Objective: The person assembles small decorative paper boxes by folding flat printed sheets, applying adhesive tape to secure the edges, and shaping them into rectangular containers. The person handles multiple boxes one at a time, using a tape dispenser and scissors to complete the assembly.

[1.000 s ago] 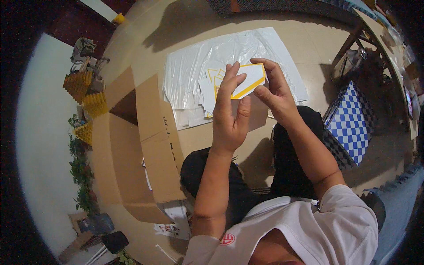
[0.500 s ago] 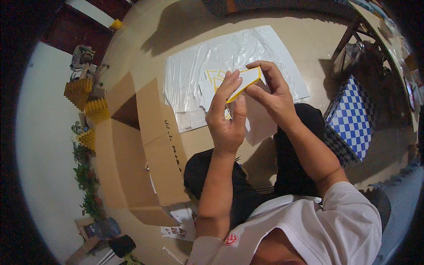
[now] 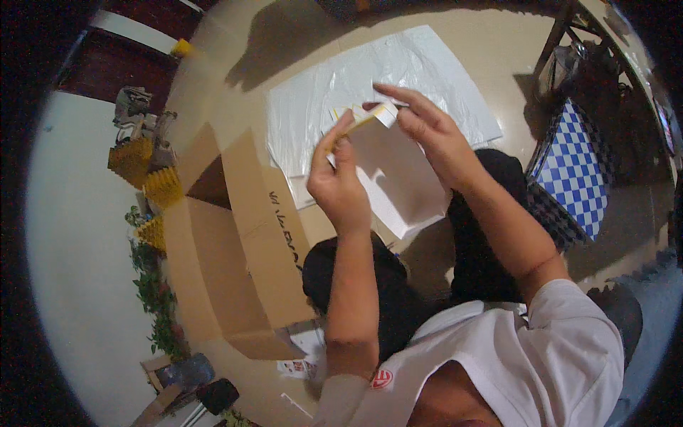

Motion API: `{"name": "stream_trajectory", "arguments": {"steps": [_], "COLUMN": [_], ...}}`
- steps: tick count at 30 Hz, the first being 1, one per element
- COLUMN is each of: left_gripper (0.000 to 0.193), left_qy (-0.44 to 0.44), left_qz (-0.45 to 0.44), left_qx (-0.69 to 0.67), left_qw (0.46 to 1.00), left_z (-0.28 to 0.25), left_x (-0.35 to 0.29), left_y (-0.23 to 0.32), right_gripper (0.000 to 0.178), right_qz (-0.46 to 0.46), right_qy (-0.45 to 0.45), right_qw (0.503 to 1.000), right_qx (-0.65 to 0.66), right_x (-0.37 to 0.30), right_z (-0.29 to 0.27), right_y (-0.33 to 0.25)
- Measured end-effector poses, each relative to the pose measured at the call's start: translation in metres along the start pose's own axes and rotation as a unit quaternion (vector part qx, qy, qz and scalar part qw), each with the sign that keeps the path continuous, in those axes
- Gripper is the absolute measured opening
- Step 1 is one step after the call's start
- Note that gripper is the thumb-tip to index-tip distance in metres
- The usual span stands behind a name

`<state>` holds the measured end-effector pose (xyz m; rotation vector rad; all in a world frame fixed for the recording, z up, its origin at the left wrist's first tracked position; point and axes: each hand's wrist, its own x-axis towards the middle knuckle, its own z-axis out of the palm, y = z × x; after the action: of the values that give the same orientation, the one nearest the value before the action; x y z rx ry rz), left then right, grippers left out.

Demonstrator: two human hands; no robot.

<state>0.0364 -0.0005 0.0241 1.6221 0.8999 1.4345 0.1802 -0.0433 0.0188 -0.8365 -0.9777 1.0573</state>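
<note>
My left hand point(image 3: 338, 186) pinches one end of a small white card piece with yellow edges point(image 3: 364, 125) between thumb and fingers. At its other end, my right hand point(image 3: 435, 139) has its thumb against a short white flap, the index finger stretched out beyond it. Below my hands, between my knees, a white box-like paper form point(image 3: 402, 181) shows its pale inside. I cannot tell whether the yellow-edged piece is joined to it. Beyond my hands, more yellow-edged pieces lie partly hidden on a white sheet under clear plastic point(image 3: 363, 67).
At my left stands an open cardboard box point(image 3: 267, 235), flaps up. Yellow folded stacks point(image 3: 130, 158) and green plants point(image 3: 153, 299) line the left wall. A blue-and-white checkered item point(image 3: 575, 171) lies right of my knee, near a dark-legged table point(image 3: 562, 32).
The yellow-edged piece has tipped, so its broad white face no longer shows. My left hand has shifted left and lower, and more of the white form's inside is visible.
</note>
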Motion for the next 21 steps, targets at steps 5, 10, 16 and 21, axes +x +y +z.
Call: {"name": "stream_trajectory", "arguments": {"steps": [5,10,16,21], "left_gripper": [0.025,0.025,0.026,0.026], "left_qy": [0.109,0.151,0.158,0.155], "left_qz": [-0.141,-0.129,-0.157,-0.177], "left_qx": [-0.189,-0.204,-0.195,-0.200], "left_qw": [0.966,0.959,0.955,0.951], "left_z": [-0.014,-0.022,-0.022,-0.029], "left_x": [0.012,0.014,0.015,0.016], "left_y": [-0.010,-0.013,-0.020,-0.028], "right_gripper": [0.064,0.066,0.071,0.073], "right_qz": [0.135,0.166,0.174,0.203], "right_qy": [-0.060,-0.129,-0.120,-0.115], "right_qw": [0.986,0.975,0.976,0.971], "right_qx": [0.079,0.070,0.050,0.046], "right_x": [0.003,-0.005,-0.006,-0.005], "right_z": [-0.015,-0.008,-0.006,-0.003], "right_y": [0.008,0.001,0.000,0.001]}}
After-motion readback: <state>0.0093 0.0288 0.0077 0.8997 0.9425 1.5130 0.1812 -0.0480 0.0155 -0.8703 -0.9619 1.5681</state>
